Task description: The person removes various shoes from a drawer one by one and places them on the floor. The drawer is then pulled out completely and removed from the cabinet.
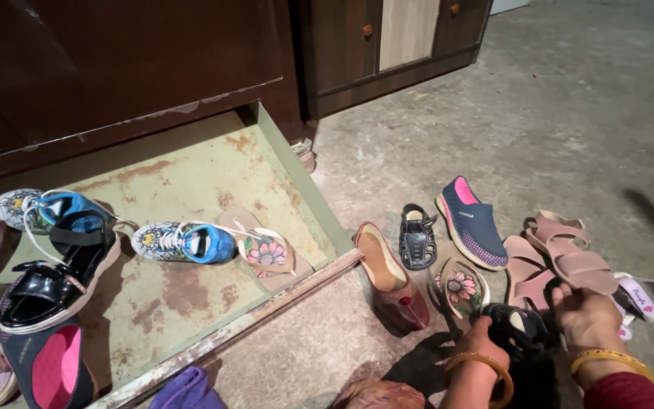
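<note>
Both hands close on a small black shoe (520, 327) at the bottom edge, on the concrete floor (569, 113).

Left hand (484, 339) grips its near side with curled fingers; right hand (586, 316) rests fingers-down on its far side, beside the pink sandals (558, 261). It looks light and fairly stiff, with a smooth surface; heel and sole edge seem the surest hold. A flowered flip-flop (459, 288) lies just beside it, the green cabinet tray (191, 174) well apart.
</note>
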